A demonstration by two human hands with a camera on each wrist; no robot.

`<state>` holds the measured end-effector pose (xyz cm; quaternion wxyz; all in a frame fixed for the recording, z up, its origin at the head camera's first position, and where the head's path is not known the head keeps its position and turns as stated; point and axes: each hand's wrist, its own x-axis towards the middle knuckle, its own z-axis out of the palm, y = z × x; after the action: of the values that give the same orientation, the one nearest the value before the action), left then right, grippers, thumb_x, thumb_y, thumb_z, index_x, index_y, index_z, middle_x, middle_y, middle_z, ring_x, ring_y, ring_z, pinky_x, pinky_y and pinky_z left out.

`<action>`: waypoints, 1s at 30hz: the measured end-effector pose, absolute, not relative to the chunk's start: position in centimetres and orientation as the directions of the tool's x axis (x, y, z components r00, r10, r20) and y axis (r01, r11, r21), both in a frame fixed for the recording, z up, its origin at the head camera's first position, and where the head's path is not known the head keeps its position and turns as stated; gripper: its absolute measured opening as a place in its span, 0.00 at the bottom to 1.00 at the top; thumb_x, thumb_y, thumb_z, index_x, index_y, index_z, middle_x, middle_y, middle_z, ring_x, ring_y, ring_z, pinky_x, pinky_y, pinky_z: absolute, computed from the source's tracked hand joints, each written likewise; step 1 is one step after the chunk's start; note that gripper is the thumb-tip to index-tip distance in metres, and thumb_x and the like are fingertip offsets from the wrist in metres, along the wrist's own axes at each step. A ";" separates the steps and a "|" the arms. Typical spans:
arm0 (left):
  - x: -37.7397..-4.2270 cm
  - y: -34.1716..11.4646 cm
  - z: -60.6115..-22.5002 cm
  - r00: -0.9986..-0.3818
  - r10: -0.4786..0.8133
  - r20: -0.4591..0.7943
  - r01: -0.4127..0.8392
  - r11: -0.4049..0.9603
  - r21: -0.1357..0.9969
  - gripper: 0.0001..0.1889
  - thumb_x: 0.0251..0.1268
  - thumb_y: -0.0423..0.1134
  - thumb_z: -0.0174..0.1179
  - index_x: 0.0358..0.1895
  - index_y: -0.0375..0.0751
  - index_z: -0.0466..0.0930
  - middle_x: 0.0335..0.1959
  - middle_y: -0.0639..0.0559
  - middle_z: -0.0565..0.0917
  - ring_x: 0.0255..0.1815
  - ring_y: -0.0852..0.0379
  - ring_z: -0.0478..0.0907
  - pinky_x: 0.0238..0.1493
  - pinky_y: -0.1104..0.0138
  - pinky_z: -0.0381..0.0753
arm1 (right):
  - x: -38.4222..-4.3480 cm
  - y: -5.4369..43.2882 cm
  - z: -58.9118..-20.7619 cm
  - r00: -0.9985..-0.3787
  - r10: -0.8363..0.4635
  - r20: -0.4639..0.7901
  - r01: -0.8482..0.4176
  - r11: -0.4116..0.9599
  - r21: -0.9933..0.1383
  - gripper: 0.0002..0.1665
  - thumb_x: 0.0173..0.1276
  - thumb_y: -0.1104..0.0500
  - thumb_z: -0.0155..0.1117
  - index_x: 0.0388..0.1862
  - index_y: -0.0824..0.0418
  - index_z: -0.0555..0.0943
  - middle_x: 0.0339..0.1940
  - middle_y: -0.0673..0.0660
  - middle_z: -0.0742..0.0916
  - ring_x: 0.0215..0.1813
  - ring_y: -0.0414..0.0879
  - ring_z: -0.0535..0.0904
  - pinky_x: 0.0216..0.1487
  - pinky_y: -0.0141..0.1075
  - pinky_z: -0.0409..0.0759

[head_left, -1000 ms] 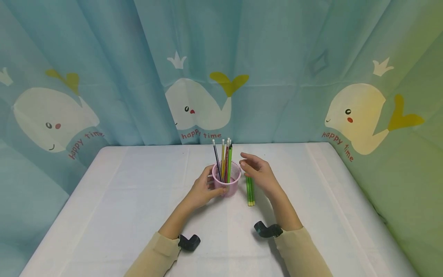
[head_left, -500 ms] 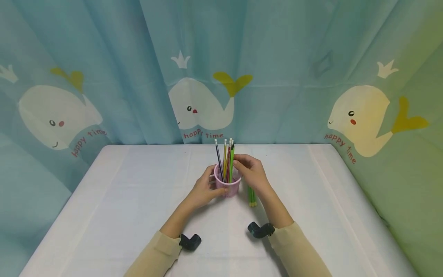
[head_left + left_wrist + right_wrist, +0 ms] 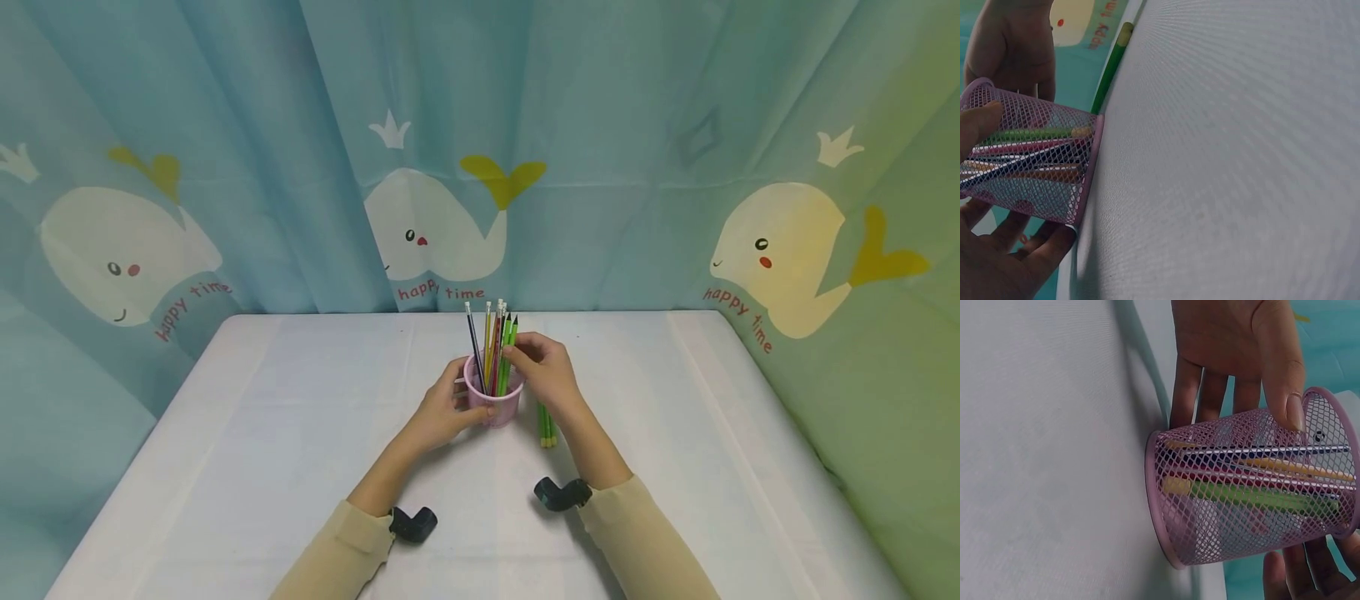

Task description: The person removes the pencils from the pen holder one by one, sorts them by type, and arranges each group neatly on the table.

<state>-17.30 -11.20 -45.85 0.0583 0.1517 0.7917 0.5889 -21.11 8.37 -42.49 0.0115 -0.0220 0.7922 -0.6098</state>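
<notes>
My left hand (image 3: 438, 412) grips the pink mesh pencil cup (image 3: 1210, 550), thumb at the front and fingers around its far left side. The cup stands upright on the table with several pencils in it: a dark blue one (image 3: 473, 337), a yellow one (image 3: 487, 333), reddish ones, and green pencils (image 3: 505, 367) with black tips up. My right hand (image 3: 549, 371) is at the cup's right rim, thumb and fingertips pinching a green pencil. In the left wrist view the green pencils' lower ends show through the mesh.
Several more green pencils (image 3: 548, 433) lie side by side on the white table (image 3: 300, 467), just right of the cup, partly hidden under my right hand and wrist. A blue whale-print curtain (image 3: 615, 167) hangs right behind the table's far edge.
My right hand has moved left from beside the cup to the green pencils at its rim. Green tips that stood together are now spread apart to the right. The left hand stays put.
</notes>
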 end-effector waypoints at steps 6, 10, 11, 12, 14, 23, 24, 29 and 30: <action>-17.3 -11.1 -45.8 -0.949 0.306 0.080 0.164 0.261 0.951 0.43 0.55 0.34 0.74 0.73 0.45 0.59 0.68 0.41 0.71 0.66 0.38 0.74 0.65 0.53 0.78 | -20.9 8.7 -42.6 -0.999 -0.022 0.040 -0.045 0.268 -0.962 0.17 0.69 0.53 0.67 0.52 0.61 0.83 0.51 0.58 0.87 0.55 0.50 0.82 0.57 0.43 0.83; -17.4 -11.0 -45.8 -0.946 0.312 0.084 0.168 0.253 0.953 0.43 0.55 0.33 0.74 0.73 0.44 0.59 0.68 0.41 0.71 0.66 0.39 0.74 0.65 0.53 0.78 | -20.8 8.9 -42.7 -0.998 0.003 0.062 -0.059 0.298 -0.953 0.17 0.69 0.52 0.68 0.49 0.60 0.84 0.48 0.57 0.87 0.52 0.49 0.82 0.53 0.41 0.84; -17.4 -11.0 -45.8 -0.946 0.314 0.084 0.168 0.251 0.953 0.43 0.55 0.33 0.74 0.73 0.44 0.59 0.68 0.41 0.71 0.66 0.39 0.74 0.65 0.53 0.78 | -20.8 8.9 -42.7 -0.997 0.008 0.071 -0.065 0.309 -0.949 0.16 0.69 0.51 0.68 0.49 0.60 0.84 0.48 0.57 0.88 0.52 0.50 0.83 0.53 0.41 0.84; -17.4 -11.0 -45.8 -0.945 0.317 0.085 0.169 0.247 0.954 0.43 0.55 0.33 0.74 0.73 0.44 0.59 0.68 0.41 0.71 0.66 0.39 0.74 0.65 0.53 0.78 | -20.7 9.0 -42.7 -0.997 0.013 0.077 -0.069 0.319 -0.945 0.16 0.69 0.51 0.68 0.49 0.60 0.84 0.47 0.57 0.88 0.52 0.49 0.83 0.53 0.42 0.84; -17.4 -10.9 -45.8 -0.941 0.324 0.093 0.176 0.239 0.955 0.43 0.55 0.33 0.73 0.73 0.43 0.59 0.68 0.40 0.71 0.66 0.39 0.74 0.64 0.53 0.78 | -20.6 9.1 -42.6 -0.996 0.026 0.090 -0.077 0.337 -0.939 0.15 0.69 0.51 0.68 0.47 0.59 0.85 0.46 0.56 0.88 0.51 0.49 0.83 0.53 0.43 0.84; -17.3 -11.0 -45.9 -0.941 0.325 0.092 0.171 0.224 0.959 0.44 0.55 0.33 0.74 0.73 0.42 0.58 0.68 0.39 0.70 0.66 0.38 0.74 0.64 0.53 0.78 | -20.4 9.6 -41.9 -0.992 0.016 0.123 -0.115 0.259 -0.959 0.13 0.69 0.55 0.67 0.46 0.63 0.84 0.49 0.56 0.88 0.48 0.47 0.83 0.47 0.39 0.85; -17.3 -11.0 -46.0 -0.942 0.321 0.092 0.170 0.223 0.960 0.44 0.54 0.33 0.74 0.73 0.41 0.58 0.68 0.39 0.70 0.66 0.38 0.74 0.64 0.53 0.78 | -20.4 9.6 -41.8 -0.992 0.009 0.124 -0.118 0.239 -0.964 0.13 0.69 0.56 0.67 0.46 0.63 0.84 0.50 0.57 0.88 0.48 0.47 0.83 0.46 0.37 0.85; -17.3 -11.2 -46.0 -0.943 0.318 0.098 0.175 0.223 0.959 0.44 0.55 0.33 0.74 0.73 0.41 0.59 0.68 0.40 0.71 0.66 0.38 0.74 0.64 0.52 0.78 | -20.2 9.9 -40.8 -0.993 -0.012 0.121 -0.122 0.170 -0.978 0.12 0.71 0.58 0.64 0.47 0.66 0.82 0.52 0.60 0.86 0.48 0.49 0.85 0.45 0.34 0.85; -17.3 -11.2 -46.0 -0.942 0.320 0.098 0.176 0.226 0.958 0.44 0.55 0.34 0.74 0.73 0.42 0.59 0.68 0.40 0.71 0.66 0.38 0.74 0.64 0.52 0.78 | -20.1 10.1 -40.5 -0.992 -0.009 0.122 -0.122 0.159 -0.980 0.13 0.72 0.59 0.64 0.47 0.67 0.82 0.51 0.61 0.86 0.47 0.49 0.85 0.45 0.34 0.85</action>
<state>-17.34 -11.18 -45.99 0.0596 0.1588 0.7808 0.6013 -20.14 10.08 -40.54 -0.0437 -0.0430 0.7599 -0.6472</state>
